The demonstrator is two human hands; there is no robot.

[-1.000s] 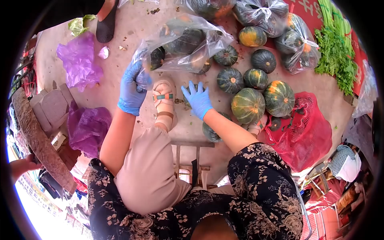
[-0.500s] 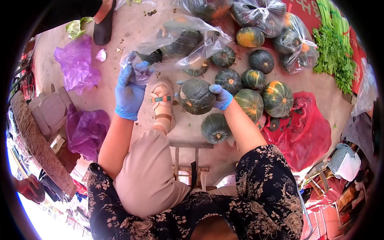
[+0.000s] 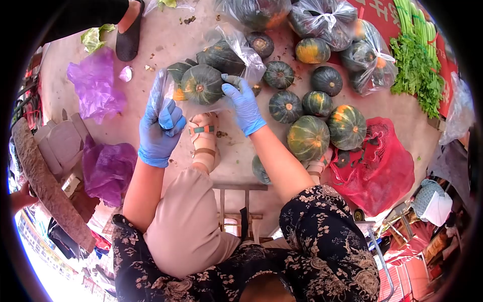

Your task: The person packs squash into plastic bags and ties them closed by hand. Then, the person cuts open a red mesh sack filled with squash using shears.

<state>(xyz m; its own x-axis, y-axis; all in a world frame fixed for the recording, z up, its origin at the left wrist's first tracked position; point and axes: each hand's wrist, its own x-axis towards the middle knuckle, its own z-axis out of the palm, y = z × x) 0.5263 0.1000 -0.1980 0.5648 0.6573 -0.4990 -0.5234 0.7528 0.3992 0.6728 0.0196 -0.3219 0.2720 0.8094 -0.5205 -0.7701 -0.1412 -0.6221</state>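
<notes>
My left hand (image 3: 163, 126), in a blue glove, is closed on the edge of a clear plastic bag (image 3: 246, 55). Dark green pumpkins (image 3: 220, 58) lie inside this bag. At the bag's mouth, my right hand (image 3: 244, 103), also gloved, grips the right side of a round green pumpkin (image 3: 201, 84). Its stem end faces me. Right of the bag, several loose pumpkins lie on the ground, among them a dark one (image 3: 286, 106) and a larger orange-streaked one (image 3: 347, 127).
Tied bags of pumpkins (image 3: 327, 22) stand at the back, beside bundled celery (image 3: 417, 70). A red mesh sack (image 3: 375, 166) lies at right, purple plastic (image 3: 98, 83) at left. Another person's shoe (image 3: 128, 38) shows at upper left. A low stool (image 3: 241, 187) is below me.
My right hand has moved up and left, carrying the pumpkin to the bag's mouth. My left hand stays on the bag edge. The plastic has shifted, showing more of the pumpkins inside.
</notes>
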